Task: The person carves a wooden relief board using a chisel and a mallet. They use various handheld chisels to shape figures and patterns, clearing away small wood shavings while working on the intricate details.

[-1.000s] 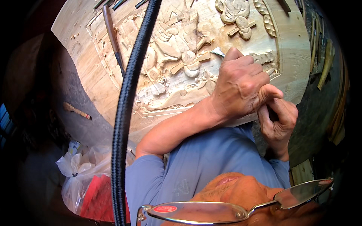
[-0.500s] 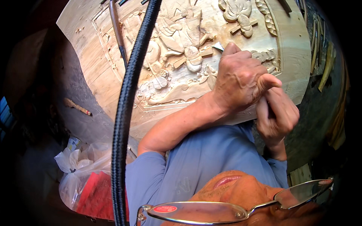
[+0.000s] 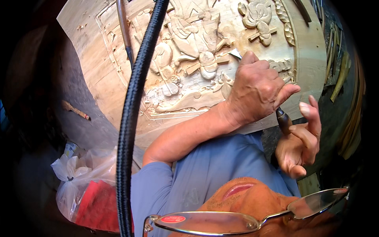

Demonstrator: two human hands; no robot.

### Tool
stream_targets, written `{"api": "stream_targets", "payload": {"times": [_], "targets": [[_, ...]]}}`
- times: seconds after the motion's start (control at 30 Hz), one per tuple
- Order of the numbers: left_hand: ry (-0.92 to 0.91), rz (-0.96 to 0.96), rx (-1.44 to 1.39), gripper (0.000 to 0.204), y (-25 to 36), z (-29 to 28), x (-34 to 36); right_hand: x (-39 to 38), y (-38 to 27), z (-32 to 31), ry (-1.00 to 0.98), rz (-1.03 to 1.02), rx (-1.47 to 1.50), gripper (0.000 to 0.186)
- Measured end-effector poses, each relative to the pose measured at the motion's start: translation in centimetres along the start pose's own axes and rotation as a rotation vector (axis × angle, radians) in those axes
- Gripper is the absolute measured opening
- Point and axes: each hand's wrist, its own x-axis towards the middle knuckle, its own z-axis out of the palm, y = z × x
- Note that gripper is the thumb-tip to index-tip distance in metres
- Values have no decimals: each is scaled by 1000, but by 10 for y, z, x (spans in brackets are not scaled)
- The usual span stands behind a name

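In the head view the left hand [image 3: 258, 89] is wrapped tight around a chisel [image 3: 282, 118], whose long axis runs from its dark handle, near and right, up and left to the metal tip [image 3: 235, 53] on the carved panel [image 3: 197, 55]. The right hand [image 3: 301, 138] hangs open just beside the handle's butt, fingers spread. The pale, rounded panel carries raised figures and flowers; a ribbed black hose [image 3: 132, 118] crosses on the left.

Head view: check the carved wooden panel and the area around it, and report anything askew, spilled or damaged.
Nothing stands out. The carved wooden panel shows no visible cracks or breaks. The left hand grips the chisel, blade tip on the relief; the right hand is open at its handle end. Spare tools lie at the panel's right.
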Motion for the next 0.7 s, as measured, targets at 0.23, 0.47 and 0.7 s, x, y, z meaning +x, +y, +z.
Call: {"api": "stream_targets", "payload": {"times": [0.23, 0.47, 0.7], "targets": [[25, -35, 29, 39, -5, -5, 3, 13, 0, 3, -82, -14, -29, 95], [44, 8, -43, 46, 6, 2, -1, 19, -35, -3, -331, 248, -417, 42], [-24, -11, -192, 45, -6, -9, -4, 24, -15, -4, -278, 397, -257, 39]]}}
